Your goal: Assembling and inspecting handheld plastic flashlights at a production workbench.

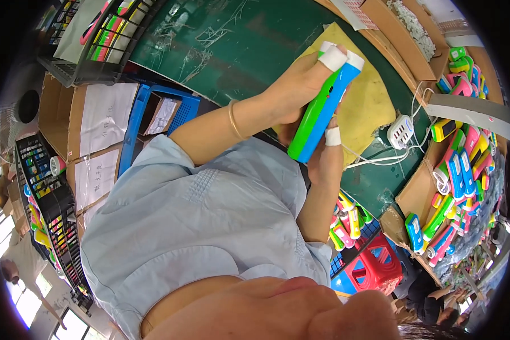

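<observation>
Two flashlights, a green one and a blue one, lie side by side in my hands, their white heads pointing away from me. My left hand is closed round their upper part, with white tape on its thumb. Lower down, my right hand grips them from the right side, and it too has white tape on a digit. Part of its fingers is hidden behind the flashlights. Beneath the hands, a yellow cloth covers part of the green tabletop.
Right of the cloth sits a white multi-port USB charger with cables. A cardboard box at right holds several colourful flashlights. Small white parts fill a far box. Black crates, a blue crate and a red stool stand around.
</observation>
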The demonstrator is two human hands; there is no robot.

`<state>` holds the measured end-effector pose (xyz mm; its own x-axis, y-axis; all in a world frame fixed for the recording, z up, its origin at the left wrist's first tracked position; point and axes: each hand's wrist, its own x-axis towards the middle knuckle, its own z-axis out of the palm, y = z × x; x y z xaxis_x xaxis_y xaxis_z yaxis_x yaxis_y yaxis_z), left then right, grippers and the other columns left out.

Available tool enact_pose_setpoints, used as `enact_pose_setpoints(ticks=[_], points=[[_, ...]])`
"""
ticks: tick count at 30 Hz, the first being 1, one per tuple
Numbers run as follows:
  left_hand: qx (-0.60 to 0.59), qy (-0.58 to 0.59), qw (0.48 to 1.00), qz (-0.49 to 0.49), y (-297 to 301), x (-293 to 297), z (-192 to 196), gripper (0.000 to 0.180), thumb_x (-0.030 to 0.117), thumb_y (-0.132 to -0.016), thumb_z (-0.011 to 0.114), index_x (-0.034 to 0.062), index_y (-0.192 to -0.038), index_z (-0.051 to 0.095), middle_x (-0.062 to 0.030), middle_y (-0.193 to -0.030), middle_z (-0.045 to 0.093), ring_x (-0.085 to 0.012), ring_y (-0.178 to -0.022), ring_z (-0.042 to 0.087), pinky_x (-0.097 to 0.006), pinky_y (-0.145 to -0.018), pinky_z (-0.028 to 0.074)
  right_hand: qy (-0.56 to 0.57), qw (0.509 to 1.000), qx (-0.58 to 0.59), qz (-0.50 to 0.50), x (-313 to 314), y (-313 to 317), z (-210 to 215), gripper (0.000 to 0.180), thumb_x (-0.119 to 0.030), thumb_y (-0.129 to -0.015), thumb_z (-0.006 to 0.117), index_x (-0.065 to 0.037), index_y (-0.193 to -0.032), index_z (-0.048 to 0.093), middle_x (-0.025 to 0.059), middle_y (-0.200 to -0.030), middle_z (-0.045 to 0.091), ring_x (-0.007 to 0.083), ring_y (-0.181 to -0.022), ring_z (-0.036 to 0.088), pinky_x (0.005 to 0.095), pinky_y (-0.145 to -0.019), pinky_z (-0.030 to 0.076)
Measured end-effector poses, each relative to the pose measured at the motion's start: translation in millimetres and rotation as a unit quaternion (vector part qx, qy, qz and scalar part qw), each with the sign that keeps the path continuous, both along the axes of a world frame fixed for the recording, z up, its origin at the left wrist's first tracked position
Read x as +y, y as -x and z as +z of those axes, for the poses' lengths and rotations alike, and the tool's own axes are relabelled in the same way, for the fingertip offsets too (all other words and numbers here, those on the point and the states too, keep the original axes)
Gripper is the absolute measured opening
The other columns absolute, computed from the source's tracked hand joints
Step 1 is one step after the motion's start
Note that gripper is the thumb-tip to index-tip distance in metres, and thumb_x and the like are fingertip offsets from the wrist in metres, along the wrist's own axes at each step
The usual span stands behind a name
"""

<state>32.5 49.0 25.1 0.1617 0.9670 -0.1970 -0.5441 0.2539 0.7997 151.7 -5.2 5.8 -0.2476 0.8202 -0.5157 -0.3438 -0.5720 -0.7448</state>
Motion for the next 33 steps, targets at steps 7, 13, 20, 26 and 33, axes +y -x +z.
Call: enact_pose_setpoints(ticks=[7, 13, 20, 26, 33], points=[[0.071, -0.026, 0.993, 0.092, -2.2, -10.3, -4.2, 0.059, 0.052, -0.090, 0.032, 0.0003, -0.075, 0.055, -0.0038, -0.061, 0.052, -0.0104, -0.056, 0.046, -0.026, -0.054, 0.039, -0.125, 0.989, 0.019, 0.079, 11.1, -11.7, -17.4, 0.051, -0.037, -0.083, 0.060, 0.002, -0.112, 0.046, 0.0079, -0.104, 0.056, 0.0148, -0.087, 0.058, 0.0282, -0.077, 0.048], [0.202, -0.179, 0.931, 0.245, -5.9, -13.2, -13.2, 0.050, 0.036, -0.093, 0.032, -0.0032, -0.064, 0.045, -0.0047, -0.051, 0.042, -0.0104, -0.053, 0.038, -0.030, -0.047, 0.032, -0.123, 0.987, 0.090, 0.059, 13.2, -4.3, -15.7, 0.042, -0.019, -0.076, 0.071, 0.002, -0.105, 0.051, 0.0051, -0.095, 0.058, 0.0100, -0.085, 0.053, 0.0235, -0.076, 0.040], [0.145, -0.082, 0.973, 0.159, -2.0, -0.1, -3.8, 0.054, 0.045, -0.093, 0.028, 0.0039, -0.061, 0.043, -0.0019, -0.052, 0.041, -0.0087, -0.051, 0.039, -0.027, -0.047, 0.033, -0.153, 0.987, -0.034, 0.022, 10.6, 4.6, -24.7, 0.045, -0.034, -0.083, 0.060, 0.002, -0.107, 0.048, 0.0090, -0.094, 0.057, 0.0158, -0.080, 0.058, 0.0292, -0.076, 0.047], [0.296, -0.203, 0.929, 0.090, 23.9, 13.9, -20.4, 0.036, 0.029, -0.088, 0.050, 0.0007, -0.109, 0.047, -0.0083, -0.099, 0.055, -0.0166, -0.091, 0.053, -0.031, -0.075, 0.046, -0.195, 0.968, -0.042, -0.156, -2.8, -28.7, 4.6, 0.036, -0.025, -0.085, 0.055, 0.001, -0.108, 0.048, 0.0108, -0.084, 0.058, 0.0174, -0.067, 0.056, 0.0294, -0.058, 0.046], [0.767, -0.168, 0.447, 0.427, 202.9, 167.9, -47.6, 0.037, 0.011, -0.070, 0.058, -0.0090, -0.100, 0.050, -0.0248, -0.101, 0.048, -0.0381, -0.093, 0.046, -0.042, -0.079, 0.043, -0.160, 0.765, -0.301, -0.546, 47.7, -286.9, 30.7, 0.034, -0.022, -0.081, 0.061, 0.007, -0.099, 0.056, 0.0106, -0.088, 0.058, 0.0193, -0.077, 0.056, 0.0325, -0.066, 0.049]])
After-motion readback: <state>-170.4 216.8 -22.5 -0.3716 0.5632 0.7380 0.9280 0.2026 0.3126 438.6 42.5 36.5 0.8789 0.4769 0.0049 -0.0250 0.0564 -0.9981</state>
